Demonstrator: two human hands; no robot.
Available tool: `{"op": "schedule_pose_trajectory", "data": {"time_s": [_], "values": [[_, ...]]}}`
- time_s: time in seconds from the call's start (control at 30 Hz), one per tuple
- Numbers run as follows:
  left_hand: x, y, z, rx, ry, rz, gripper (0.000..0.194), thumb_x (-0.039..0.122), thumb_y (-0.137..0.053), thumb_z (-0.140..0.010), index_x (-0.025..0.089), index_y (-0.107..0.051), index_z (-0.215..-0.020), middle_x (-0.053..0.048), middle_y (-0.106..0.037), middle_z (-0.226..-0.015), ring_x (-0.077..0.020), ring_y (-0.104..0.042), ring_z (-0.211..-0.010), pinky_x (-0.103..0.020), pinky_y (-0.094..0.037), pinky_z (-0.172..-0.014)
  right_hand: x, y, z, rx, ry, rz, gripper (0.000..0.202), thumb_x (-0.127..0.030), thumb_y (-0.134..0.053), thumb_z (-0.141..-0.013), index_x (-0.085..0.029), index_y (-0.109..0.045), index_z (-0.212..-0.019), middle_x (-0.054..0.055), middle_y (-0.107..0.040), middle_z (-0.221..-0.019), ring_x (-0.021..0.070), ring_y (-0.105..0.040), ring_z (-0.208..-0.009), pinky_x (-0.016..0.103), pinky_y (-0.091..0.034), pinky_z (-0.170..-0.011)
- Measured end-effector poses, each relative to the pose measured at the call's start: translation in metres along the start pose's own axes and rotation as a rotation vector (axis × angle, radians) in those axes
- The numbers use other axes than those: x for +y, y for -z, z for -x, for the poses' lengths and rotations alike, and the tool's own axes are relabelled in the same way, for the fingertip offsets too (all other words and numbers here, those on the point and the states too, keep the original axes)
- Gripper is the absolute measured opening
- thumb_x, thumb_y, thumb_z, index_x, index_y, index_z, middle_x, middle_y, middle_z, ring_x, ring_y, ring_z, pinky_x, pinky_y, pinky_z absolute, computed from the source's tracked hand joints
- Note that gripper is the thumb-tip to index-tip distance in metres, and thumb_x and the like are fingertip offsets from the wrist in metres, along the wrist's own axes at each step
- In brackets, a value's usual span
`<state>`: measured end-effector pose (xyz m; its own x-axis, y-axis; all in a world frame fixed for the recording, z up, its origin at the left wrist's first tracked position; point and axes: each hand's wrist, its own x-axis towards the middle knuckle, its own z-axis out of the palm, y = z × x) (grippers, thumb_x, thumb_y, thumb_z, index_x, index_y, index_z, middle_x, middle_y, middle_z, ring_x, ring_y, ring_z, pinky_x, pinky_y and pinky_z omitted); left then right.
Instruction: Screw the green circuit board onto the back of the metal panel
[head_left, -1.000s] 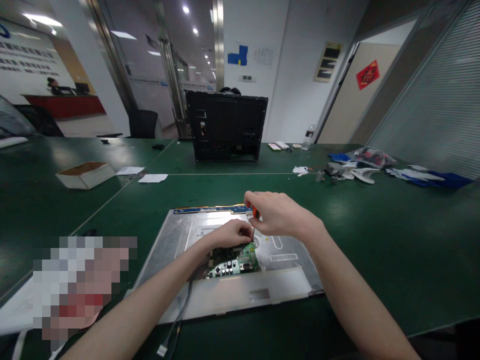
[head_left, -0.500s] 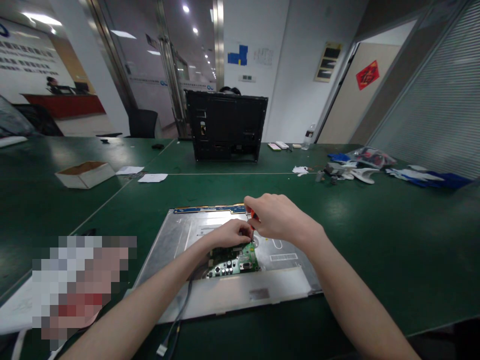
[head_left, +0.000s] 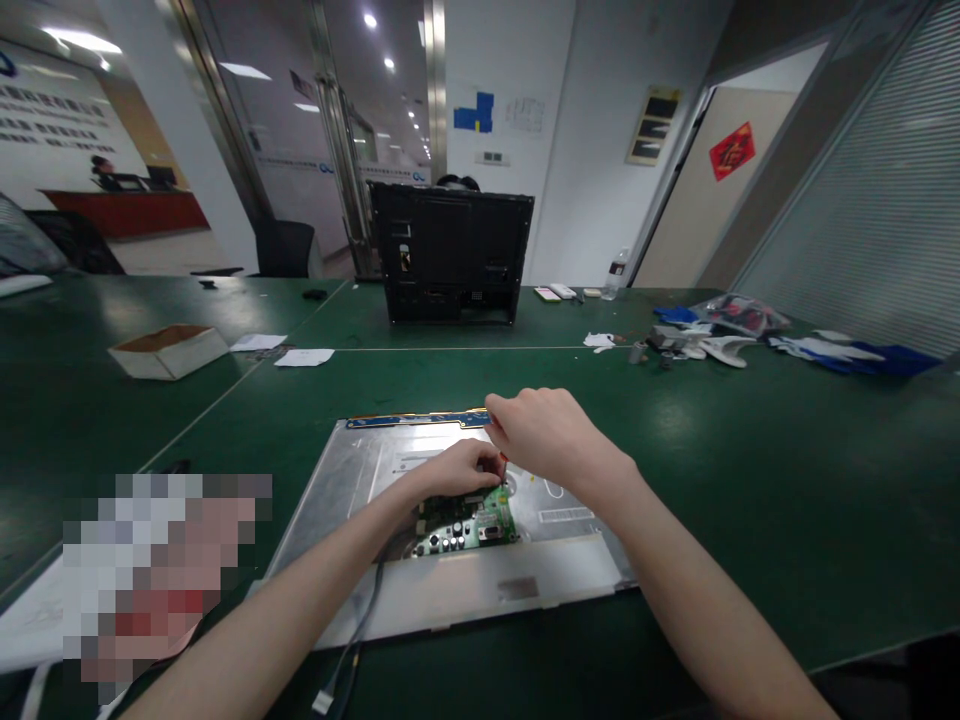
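Observation:
A bare metal display panel (head_left: pixel 570 575) lies face down in front of me, with a green circuit board (head_left: pixel 469 530) on its back. My right hand (head_left: pixel 544 430) is closed around a screwdriver (head_left: pixel 505 461), held upright; only a bit of its red-orange handle and thin shaft shows. The tip points down at the board's far right corner. Close beside the shaft, my left hand (head_left: pixel 469 466) rests over the board, thumb and fingers pinched together. What lies between those fingertips is hidden. A dark cable (head_left: pixel 367 610) with a white plug runs off the near edge.
Behind the panel stands a black monitor housing (head_left: pixel 454 255), a person's head partly visible behind it. An open white box (head_left: pixel 169 352) and papers (head_left: pixel 304 357) lie left. Bagged items (head_left: pixel 742 312), scraps and a bottle (head_left: pixel 615 275) are at the right. A blurred patch covers something near left.
My right hand has turned over the screwdriver, its fingers now covering most of the red-orange handle. My left hand and the panel stay in place.

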<state>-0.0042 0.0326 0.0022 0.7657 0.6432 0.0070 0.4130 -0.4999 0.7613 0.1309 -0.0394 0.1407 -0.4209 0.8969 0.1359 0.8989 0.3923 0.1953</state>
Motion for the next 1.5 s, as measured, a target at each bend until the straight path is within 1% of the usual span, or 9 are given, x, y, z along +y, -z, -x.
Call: {"op": "schedule_pose_trajectory", "data": {"time_s": [0.17,0.43,0.57,0.73,0.9,1.07,1.2,1.37,1.5], "values": [[-0.005,-0.001,-0.002,-0.038,-0.033,0.040,0.010,0.018,-0.059,-0.072,0.014,-0.065,-0.080,-0.001,-0.066,-0.077,-0.0151,-0.059,-0.072,-0.023,-0.044,-0.066,0.010,0.001,0.001,-0.019,0.060,-0.049,0.016,-0.024,-0.043,-0.086,-0.019,-0.054,-0.096,0.005,-0.067,-0.076,0.0169,-0.058,-0.061,0.028,-0.019,-0.048],[-0.012,-0.003,-0.003,-0.023,-0.076,0.016,0.011,0.018,-0.059,-0.073,0.014,-0.065,-0.081,-0.001,-0.065,-0.076,-0.0145,-0.058,-0.070,-0.023,-0.043,-0.066,0.019,0.001,0.006,-0.039,0.100,-0.124,0.022,-0.025,-0.053,-0.078,-0.020,-0.050,-0.100,0.004,-0.066,-0.083,0.0162,-0.058,-0.068,0.028,-0.022,-0.050],[-0.010,-0.001,-0.003,-0.033,-0.085,0.008,0.011,0.018,-0.058,-0.074,0.014,-0.065,-0.081,-0.001,-0.064,-0.077,-0.0146,-0.057,-0.071,-0.023,-0.042,-0.066,0.018,-0.003,0.003,0.017,0.025,-0.074,0.023,-0.037,-0.055,-0.080,-0.021,-0.057,-0.097,0.004,-0.066,-0.078,0.0180,-0.059,-0.065,0.028,-0.020,-0.049],[-0.003,0.001,-0.001,-0.039,-0.075,-0.006,0.010,0.016,-0.057,-0.073,0.014,-0.065,-0.079,0.000,-0.062,-0.074,-0.0140,-0.056,-0.070,-0.022,-0.040,-0.064,0.015,-0.006,-0.002,0.031,-0.056,-0.023,0.038,-0.052,-0.043,-0.088,-0.021,-0.064,-0.083,0.007,-0.065,-0.071,0.0191,-0.059,-0.063,0.028,-0.024,-0.050],[-0.001,0.001,-0.001,-0.042,-0.073,-0.007,0.009,0.016,-0.057,-0.072,0.014,-0.065,-0.077,-0.001,-0.063,-0.073,-0.0144,-0.057,-0.069,-0.022,-0.041,-0.064,0.012,-0.006,-0.004,0.053,-0.022,-0.016,0.028,-0.035,-0.040,-0.090,-0.021,-0.064,-0.083,0.006,-0.064,-0.069,0.0169,-0.056,-0.060,0.028,-0.022,-0.050],[-0.006,0.000,-0.002,-0.034,-0.068,0.016,0.010,0.017,-0.058,-0.073,0.013,-0.065,-0.080,-0.001,-0.065,-0.076,-0.0154,-0.058,-0.072,-0.023,-0.043,-0.066,0.014,-0.001,0.001,0.035,0.077,-0.092,0.015,-0.027,-0.051,-0.079,-0.020,-0.056,-0.091,0.002,-0.065,-0.073,0.0145,-0.054,-0.058,0.027,-0.019,-0.048],[-0.007,0.000,-0.002,-0.003,-0.064,0.000,0.007,0.018,-0.060,-0.071,0.014,-0.063,-0.076,0.000,-0.063,-0.071,-0.0154,-0.058,-0.069,-0.023,-0.042,-0.064,0.014,0.002,0.004,0.021,0.130,-0.152,0.021,-0.035,-0.055,-0.079,-0.019,-0.053,-0.093,0.002,-0.066,-0.077,0.0150,-0.056,-0.063,0.026,-0.021,-0.048],[-0.003,0.000,-0.001,-0.008,-0.082,0.008,0.007,0.016,-0.058,-0.073,0.015,-0.063,-0.078,0.000,-0.063,-0.075,-0.0148,-0.058,-0.073,-0.023,-0.043,-0.068,0.013,-0.002,0.003,0.053,0.030,-0.068,0.033,-0.051,-0.049,-0.085,-0.021,-0.057,-0.095,0.004,-0.065,-0.072,0.0166,-0.056,-0.060,0.027,-0.019,-0.049],[-0.002,0.001,-0.001,-0.040,-0.075,-0.024,0.009,0.016,-0.057,-0.074,0.014,-0.064,-0.079,0.000,-0.063,-0.077,-0.0144,-0.058,-0.072,-0.022,-0.042,-0.066,0.013,-0.004,0.001,0.036,-0.010,-0.050,0.036,-0.051,-0.041,-0.090,-0.021,-0.060,-0.088,0.005,-0.063,-0.069,0.0161,-0.056,-0.060,0.027,-0.020,-0.049]]}}
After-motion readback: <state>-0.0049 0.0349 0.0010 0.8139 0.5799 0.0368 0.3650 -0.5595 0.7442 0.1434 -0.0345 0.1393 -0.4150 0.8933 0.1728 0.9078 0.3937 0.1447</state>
